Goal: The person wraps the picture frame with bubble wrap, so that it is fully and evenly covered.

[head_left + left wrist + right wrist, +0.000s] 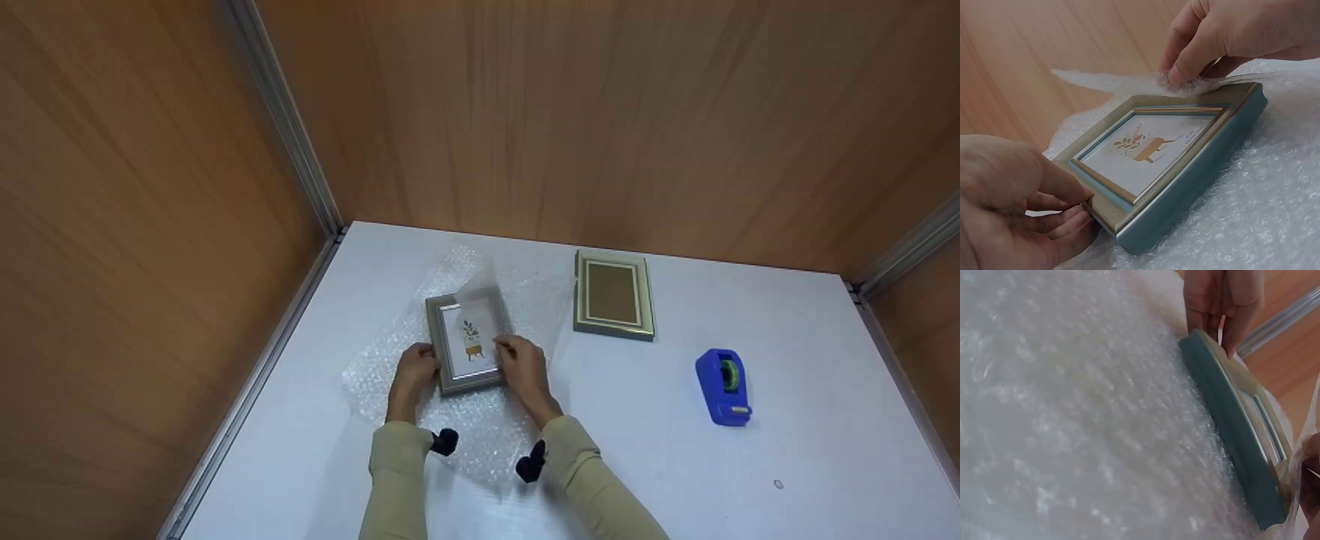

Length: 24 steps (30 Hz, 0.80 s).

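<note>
A picture frame (438,330) with a teal side (1196,180) lies on a sheet of bubble wrap (480,442). It holds a print of a plant on an orange-legged stand. My left hand (411,375) grips the frame's left edge, thumb on top and fingers at the side, as the left wrist view shows. With thumb and fingers, my right hand (1241,31) pinches the edge of a bubble wrap flap (1112,83) drawn over the frame's right part. In the right wrist view that hand (1311,495) is mostly cut off at the right border.
To the right on the white table (630,435) lies a second frame (613,296), gold-edged with a brown middle. Nearer the right side stands a blue tape dispenser (724,390) with a green roll. Wood-look panels (600,112) rise behind and at both sides.
</note>
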Each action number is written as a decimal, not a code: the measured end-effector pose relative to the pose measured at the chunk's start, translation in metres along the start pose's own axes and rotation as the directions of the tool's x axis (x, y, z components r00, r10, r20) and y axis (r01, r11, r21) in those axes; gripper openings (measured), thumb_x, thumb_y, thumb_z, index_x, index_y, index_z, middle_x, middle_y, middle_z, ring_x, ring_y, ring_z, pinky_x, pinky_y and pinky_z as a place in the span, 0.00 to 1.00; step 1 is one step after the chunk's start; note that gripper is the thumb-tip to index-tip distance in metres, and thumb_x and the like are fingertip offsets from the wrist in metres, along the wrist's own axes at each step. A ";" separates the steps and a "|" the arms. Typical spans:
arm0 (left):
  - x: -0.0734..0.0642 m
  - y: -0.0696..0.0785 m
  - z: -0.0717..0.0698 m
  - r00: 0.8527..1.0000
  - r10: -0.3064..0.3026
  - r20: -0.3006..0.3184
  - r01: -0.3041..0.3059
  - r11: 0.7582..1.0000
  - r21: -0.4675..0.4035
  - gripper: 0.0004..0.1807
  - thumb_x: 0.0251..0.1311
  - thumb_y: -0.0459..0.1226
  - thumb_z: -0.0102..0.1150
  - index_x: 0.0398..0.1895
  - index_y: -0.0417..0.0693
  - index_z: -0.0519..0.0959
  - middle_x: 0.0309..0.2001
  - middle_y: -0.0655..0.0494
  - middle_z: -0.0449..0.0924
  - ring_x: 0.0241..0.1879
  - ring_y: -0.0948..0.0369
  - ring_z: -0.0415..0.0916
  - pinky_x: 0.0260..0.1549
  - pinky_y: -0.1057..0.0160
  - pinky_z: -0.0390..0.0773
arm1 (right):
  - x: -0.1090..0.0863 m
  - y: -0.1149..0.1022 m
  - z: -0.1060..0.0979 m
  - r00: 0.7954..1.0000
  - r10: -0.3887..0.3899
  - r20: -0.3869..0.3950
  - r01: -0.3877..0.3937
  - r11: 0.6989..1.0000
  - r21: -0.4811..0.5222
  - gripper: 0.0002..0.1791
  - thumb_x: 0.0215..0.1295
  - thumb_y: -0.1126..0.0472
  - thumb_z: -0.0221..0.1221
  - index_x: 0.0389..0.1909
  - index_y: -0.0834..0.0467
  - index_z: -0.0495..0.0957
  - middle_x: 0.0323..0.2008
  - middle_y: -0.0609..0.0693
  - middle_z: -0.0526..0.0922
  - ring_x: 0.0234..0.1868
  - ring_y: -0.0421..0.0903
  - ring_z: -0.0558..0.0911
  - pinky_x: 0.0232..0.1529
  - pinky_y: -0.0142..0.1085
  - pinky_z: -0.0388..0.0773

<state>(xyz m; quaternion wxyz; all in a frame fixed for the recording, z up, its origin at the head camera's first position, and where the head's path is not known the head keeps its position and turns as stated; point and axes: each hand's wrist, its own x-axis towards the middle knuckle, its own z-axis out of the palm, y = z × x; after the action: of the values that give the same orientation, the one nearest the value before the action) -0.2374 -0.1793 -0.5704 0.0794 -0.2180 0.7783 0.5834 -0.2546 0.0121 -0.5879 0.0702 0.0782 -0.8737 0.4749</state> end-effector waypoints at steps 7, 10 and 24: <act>-0.001 0.001 0.000 1.000 0.018 -0.018 -0.017 1.000 0.009 0.25 0.48 0.24 0.48 0.54 0.29 0.68 0.49 0.38 0.74 0.45 0.52 0.73 0.42 0.60 0.75 | -0.004 0.000 0.004 0.999 -0.021 0.024 0.023 0.996 -0.091 0.08 0.63 0.63 0.57 0.40 0.57 0.82 0.38 0.48 0.83 0.40 0.41 0.79 0.41 0.37 0.78; -0.002 -0.001 0.001 0.999 0.025 -0.027 -0.025 1.000 -0.016 0.24 0.49 0.24 0.49 0.54 0.28 0.68 0.49 0.37 0.74 0.44 0.53 0.73 0.42 0.60 0.76 | -0.006 0.002 0.005 0.998 -0.061 0.023 0.063 0.989 -0.134 0.08 0.63 0.63 0.57 0.40 0.57 0.82 0.38 0.47 0.82 0.41 0.41 0.79 0.42 0.37 0.78; -0.007 -0.007 -0.009 0.971 0.164 -0.172 -0.140 0.980 0.143 0.20 0.62 0.33 0.43 0.56 0.33 0.69 0.49 0.38 0.75 0.50 0.47 0.72 0.49 0.52 0.72 | -0.011 0.006 0.009 0.967 -0.253 -0.002 0.242 0.926 -0.291 0.06 0.63 0.64 0.57 0.36 0.58 0.81 0.34 0.48 0.81 0.39 0.43 0.78 0.42 0.37 0.77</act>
<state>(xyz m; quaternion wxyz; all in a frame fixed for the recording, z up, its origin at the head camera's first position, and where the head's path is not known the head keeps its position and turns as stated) -0.2272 -0.1871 -0.5710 -0.0236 -0.2048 0.8329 0.5136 -0.2452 0.0085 -0.6002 0.1575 0.1674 -0.9152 0.3310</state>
